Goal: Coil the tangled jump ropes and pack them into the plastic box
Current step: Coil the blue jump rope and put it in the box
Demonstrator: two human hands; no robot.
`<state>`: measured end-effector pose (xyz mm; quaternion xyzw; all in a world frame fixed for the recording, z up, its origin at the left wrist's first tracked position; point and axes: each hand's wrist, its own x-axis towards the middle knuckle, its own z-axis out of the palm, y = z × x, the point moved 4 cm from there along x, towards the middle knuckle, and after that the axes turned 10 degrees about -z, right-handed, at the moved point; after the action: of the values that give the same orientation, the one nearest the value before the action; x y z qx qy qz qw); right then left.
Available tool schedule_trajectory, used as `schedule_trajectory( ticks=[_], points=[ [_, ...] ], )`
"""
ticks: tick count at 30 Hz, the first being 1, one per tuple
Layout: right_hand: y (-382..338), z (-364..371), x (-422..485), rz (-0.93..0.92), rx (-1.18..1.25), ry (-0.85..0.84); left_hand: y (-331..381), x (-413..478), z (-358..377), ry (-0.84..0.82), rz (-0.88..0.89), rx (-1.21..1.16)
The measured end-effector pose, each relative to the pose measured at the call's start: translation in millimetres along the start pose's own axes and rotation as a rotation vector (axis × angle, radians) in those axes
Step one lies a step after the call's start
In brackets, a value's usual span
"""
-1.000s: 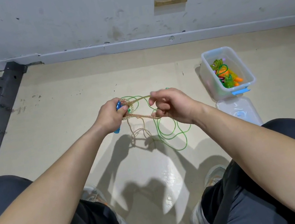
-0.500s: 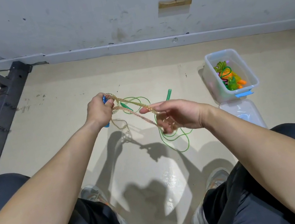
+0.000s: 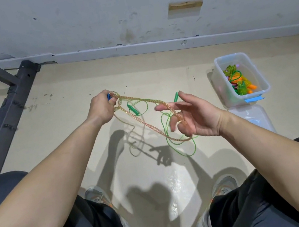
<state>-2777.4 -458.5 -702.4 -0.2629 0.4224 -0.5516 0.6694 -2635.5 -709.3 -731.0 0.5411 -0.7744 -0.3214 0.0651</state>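
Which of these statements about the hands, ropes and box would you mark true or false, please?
1. The left hand grips the glittery rope. True.
2. The right hand is a closed fist. False: its fingers are spread, with the rope draped over them.
3. The plastic box is empty. False: it holds colourful ropes.
4. The green rope lies on the floor. True.
5. The lid is on the box. False: it lies on the floor beside it.
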Motion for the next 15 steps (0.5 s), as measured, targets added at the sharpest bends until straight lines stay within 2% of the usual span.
schedule_trajectory(
  ticks=[5,9,12,14,15],
  points=[
    [-5.4,-5.7,-5.2,-0.025,0.063,0.007,-2.0,5.1,-10.3,0.017,-0.046,0.030],
    [1.5,-14.7,-8.7,0.059,-0.069,0.015,-6.7,11.6,-25.6,0.028,-0.011,0.104],
    [7.1,-18.8,-11.8,0.048,-0.122,0.052,-8.2,13.1,-35.7,-0.007,0.037,0.206],
    [9.4,-20.9,-15.7,0.083,-0.261,0.066,-9.0,15.3,-43.0,-0.023,0.072,0.259],
    [11.4,-23.4,-17.3,0.113,-0.404,0.070,-9.9,17.0,-47.2,-0.025,0.095,0.285]
  ],
)
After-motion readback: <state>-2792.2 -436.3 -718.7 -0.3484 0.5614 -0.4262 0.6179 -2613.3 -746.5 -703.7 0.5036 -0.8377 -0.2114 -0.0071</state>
